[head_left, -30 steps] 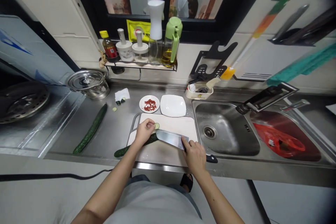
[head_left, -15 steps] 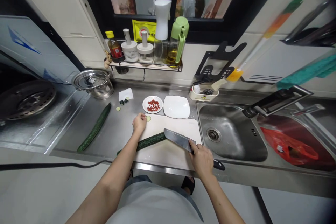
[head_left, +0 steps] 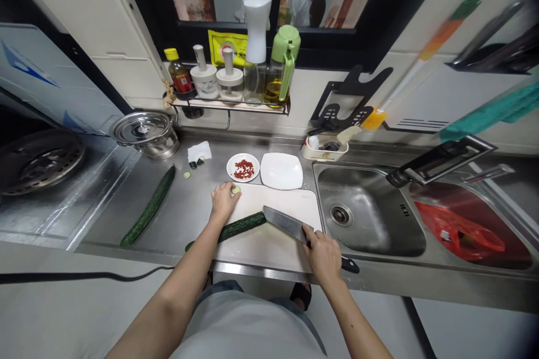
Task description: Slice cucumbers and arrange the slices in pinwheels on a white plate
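A white cutting board [head_left: 278,235] lies on the steel counter in front of me. A dark green cucumber [head_left: 236,228] rests across its left side, its cut end beside the blade. My right hand [head_left: 324,255] grips the handle of a cleaver [head_left: 285,222] whose blade lies on the board. My left hand [head_left: 222,202] sits at the board's far left corner, fingers pinched on a pale cucumber slice [head_left: 236,190].
A second whole cucumber [head_left: 149,206] lies to the left. Behind the board stand a small dish of red bits [head_left: 243,168] and an empty white plate [head_left: 281,171]. A sink [head_left: 366,219] lies to the right. A lidded steel pot [head_left: 144,133] and a condiment shelf [head_left: 229,102] stand behind.
My left hand left the cucumber and carried a slice to the board's far left corner. The cleaver drew slightly right and now lies at the cucumber's cut end.
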Available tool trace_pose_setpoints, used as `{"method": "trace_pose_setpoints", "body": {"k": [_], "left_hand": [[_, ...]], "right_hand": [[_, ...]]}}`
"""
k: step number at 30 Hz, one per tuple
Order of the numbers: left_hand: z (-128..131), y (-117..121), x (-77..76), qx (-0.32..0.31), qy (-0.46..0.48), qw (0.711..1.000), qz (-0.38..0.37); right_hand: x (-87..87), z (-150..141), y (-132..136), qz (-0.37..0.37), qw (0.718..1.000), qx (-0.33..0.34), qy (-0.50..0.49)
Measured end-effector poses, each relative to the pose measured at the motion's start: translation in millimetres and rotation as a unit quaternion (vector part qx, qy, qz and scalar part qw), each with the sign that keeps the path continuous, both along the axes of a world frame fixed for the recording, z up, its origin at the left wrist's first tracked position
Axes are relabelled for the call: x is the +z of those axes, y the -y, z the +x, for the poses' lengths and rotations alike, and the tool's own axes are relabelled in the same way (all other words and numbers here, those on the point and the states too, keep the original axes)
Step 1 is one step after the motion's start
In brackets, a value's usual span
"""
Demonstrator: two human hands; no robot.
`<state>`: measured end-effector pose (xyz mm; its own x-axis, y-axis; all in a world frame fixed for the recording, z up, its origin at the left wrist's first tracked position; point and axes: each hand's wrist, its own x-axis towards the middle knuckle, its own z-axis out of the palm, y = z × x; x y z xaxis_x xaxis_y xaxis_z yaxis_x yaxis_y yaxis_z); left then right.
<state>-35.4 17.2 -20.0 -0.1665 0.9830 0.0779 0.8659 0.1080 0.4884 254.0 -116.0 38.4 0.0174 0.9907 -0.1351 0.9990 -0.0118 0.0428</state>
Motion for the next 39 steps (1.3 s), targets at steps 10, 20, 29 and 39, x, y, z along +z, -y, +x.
{"method": "trace_pose_setpoints", "body": {"k": [10,20,29,39], "left_hand": [[0.4,1.2,2.0,0.01,0.01,1.0,-0.002],[30.0,61.6,13.9,-0.214,0.093,0.971,0.06],[44.0,82.2,-1.3,-0.236,0.072,0.968,0.05],[45.3,84.8,-1.9,-0.236,0.051,0.968,0.067]], "right_hand": [[10.0,-6.1,-3.0,-0.03,0.997,-0.041,-0.061],[16.3,-35.3,-14.3,-0.127,0.969,-0.066,-0.202],[35.5,-58.6,-20.9,-0.163,0.969,-0.009,-0.187],[42.4,-63.8,-21.6,-0.203,0.967,0.002,-0.156]]}}
